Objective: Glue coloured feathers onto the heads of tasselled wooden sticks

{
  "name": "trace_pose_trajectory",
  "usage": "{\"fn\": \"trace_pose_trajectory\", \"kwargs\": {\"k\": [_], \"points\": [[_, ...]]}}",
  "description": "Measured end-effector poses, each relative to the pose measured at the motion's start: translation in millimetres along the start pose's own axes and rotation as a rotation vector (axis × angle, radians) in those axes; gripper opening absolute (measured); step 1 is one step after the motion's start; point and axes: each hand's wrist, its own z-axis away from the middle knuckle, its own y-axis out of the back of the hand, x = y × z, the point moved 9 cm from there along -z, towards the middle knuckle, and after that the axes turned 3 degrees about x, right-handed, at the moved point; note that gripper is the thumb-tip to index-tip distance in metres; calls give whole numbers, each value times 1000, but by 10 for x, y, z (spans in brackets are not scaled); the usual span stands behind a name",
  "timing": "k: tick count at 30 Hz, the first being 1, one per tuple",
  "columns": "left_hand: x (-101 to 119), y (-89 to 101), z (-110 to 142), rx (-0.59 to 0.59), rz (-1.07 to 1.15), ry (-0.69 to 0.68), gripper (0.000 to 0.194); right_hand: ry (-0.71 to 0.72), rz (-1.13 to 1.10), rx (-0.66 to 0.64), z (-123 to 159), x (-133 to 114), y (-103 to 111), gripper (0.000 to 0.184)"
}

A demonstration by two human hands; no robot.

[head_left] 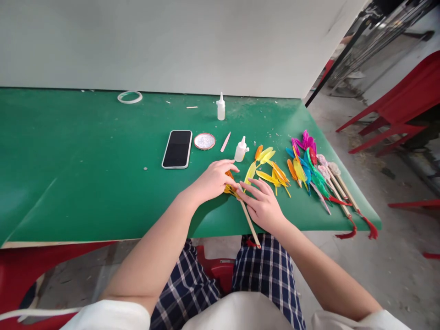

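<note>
My left hand (217, 179) is bent over a cluster of orange feathers (229, 182), its fingertips closed on them at the top of a wooden stick (250, 223). Opposite it, my right hand (264, 201) pinches the stick's upper end with thumb and fingertips; its other fingers hover over a yellow feather (250, 172). The stick slants down past the table's front edge, with a bit of red at its lower end. Fingers partly hide the joint between feathers and stick. Loose yellow and orange feathers (275, 176) lie just beyond my right hand.
On the green table (85, 160) are a phone (177, 149), a round lid (204, 141), a pink stick-like tool (225, 142), two white squeeze bottles (241, 150) and a tape roll (129, 97). Colourful feathers (305, 160) and tasselled sticks (340, 188) lie near the right edge.
</note>
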Motion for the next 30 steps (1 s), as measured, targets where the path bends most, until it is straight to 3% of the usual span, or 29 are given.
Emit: {"fn": "trace_pose_trajectory", "kwargs": {"k": [17, 19, 24, 27, 30], "points": [[-44, -116, 4, -84, 6, 49, 38, 34, 21, -4, -18, 21, -59, 29], [-143, -26, -9, -24, 45, 128, 39, 34, 5, -15, -20, 27, -68, 31], [-652, 366, 91, 326, 182, 521, 41, 30, -22, -14, -33, 35, -59, 34], [-780, 276, 124, 291, 275, 681, 45, 33, -35, -13, -49, 40, -63, 34], [-707, 131, 74, 198, 269, 696, 49, 37, -38, -14, -60, 45, -73, 34]]}}
